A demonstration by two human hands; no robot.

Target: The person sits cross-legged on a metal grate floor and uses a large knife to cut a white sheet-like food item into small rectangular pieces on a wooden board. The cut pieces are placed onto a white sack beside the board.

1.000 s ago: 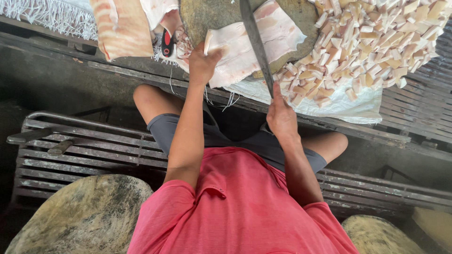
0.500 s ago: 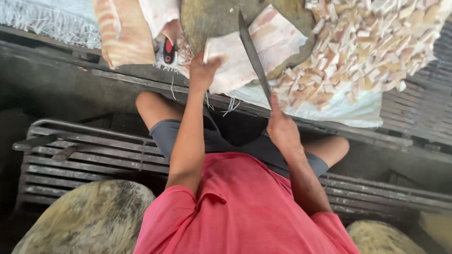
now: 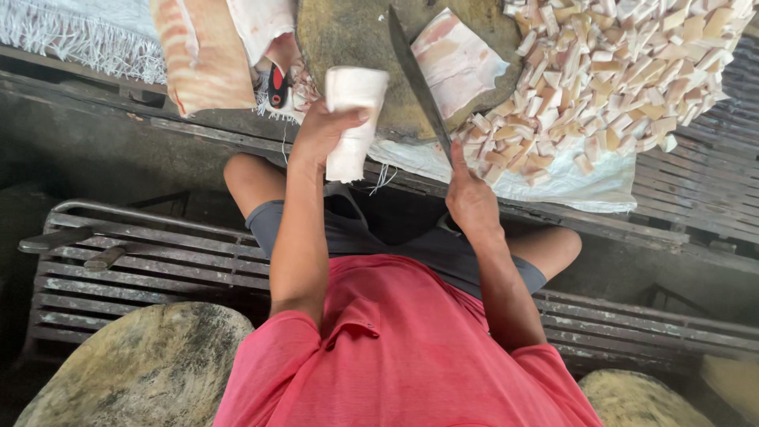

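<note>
The view looks down over a person in a red shirt (image 3: 403,348) seated at a low, dark worktop (image 3: 103,134) with a slatted metal bench (image 3: 142,269) beneath. The left hand (image 3: 324,130) is closed around a pale folded strip of pork skin (image 3: 352,119), lifted just off the near edge of the round wooden chopping block (image 3: 356,35). The right hand (image 3: 470,198) grips the handle of a long knife (image 3: 419,79), blade lying across the block beside a flat slab of pork (image 3: 458,59). Cut cubes (image 3: 632,71) are heaped on a white sheet (image 3: 585,186) at the worktop's right end (another slab (image 3: 202,55) lies left).
</note>
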